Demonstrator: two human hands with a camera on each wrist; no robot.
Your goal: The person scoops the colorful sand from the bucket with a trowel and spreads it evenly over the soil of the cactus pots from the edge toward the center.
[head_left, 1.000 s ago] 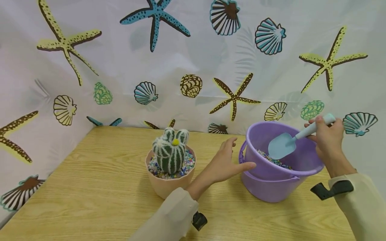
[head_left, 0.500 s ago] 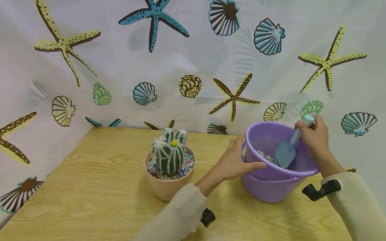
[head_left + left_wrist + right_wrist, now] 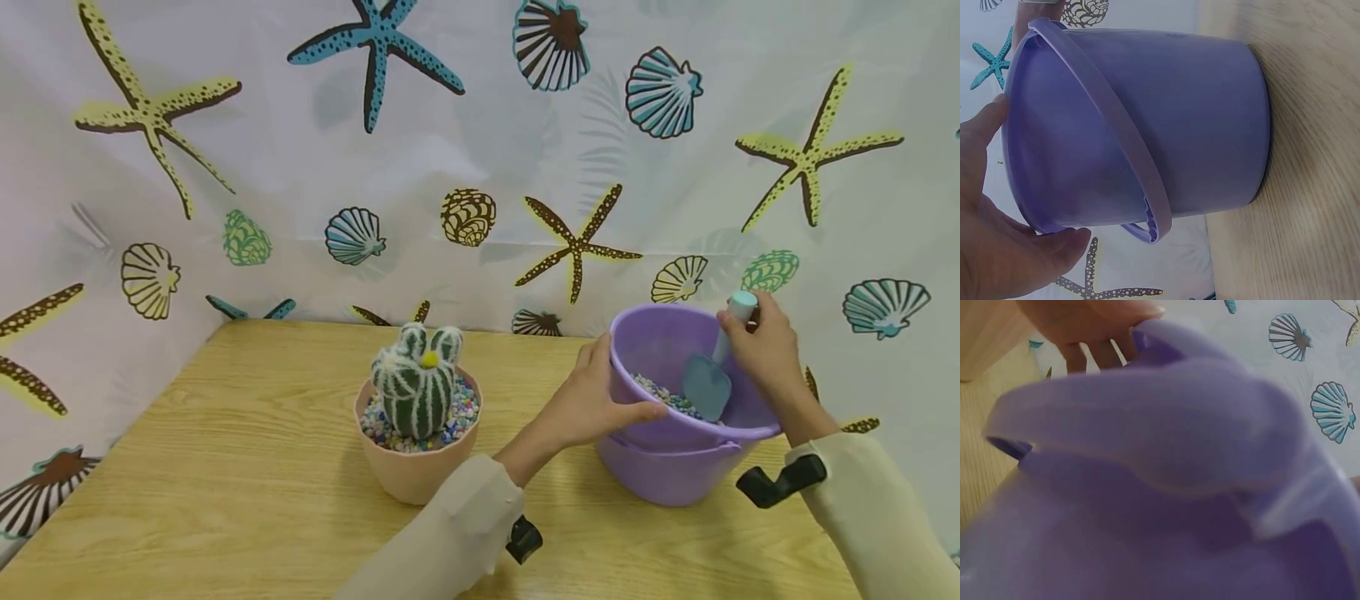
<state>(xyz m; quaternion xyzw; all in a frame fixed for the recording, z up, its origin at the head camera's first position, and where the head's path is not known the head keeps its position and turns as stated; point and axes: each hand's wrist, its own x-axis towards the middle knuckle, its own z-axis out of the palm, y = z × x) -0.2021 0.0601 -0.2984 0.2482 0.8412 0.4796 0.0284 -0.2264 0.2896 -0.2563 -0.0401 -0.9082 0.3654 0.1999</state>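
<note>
A purple bucket [image 3: 671, 471] stands at the right of the table, with small multicoloured pebbles [image 3: 660, 393] inside. My left hand [image 3: 581, 404] holds its left rim, thumb at the front edge and fingers round the side. In the left wrist view the bucket [image 3: 1191, 125] lies sideways in the picture, its carrying handle hanging down against the wall. My right hand [image 3: 768, 354] grips the handle of a light blue toy shovel [image 3: 707, 387]. The blade points down onto the pebbles, its tip partly behind the front rim. The right wrist view shows mainly the bucket's handle [image 3: 1085, 415], close and blurred.
A pinkish pot [image 3: 412, 475] with a knitted-looking green cactus [image 3: 420, 404] and coloured pebbles stands left of the bucket, near my left forearm. A white cloth [image 3: 420, 158] printed with starfish and shells hangs behind the wooden table [image 3: 225, 467].
My left hand has moved right from beside the bucket onto its rim. My right hand has moved left, tilting the shovel from slanted to nearly upright with its blade down in the pebbles.
</note>
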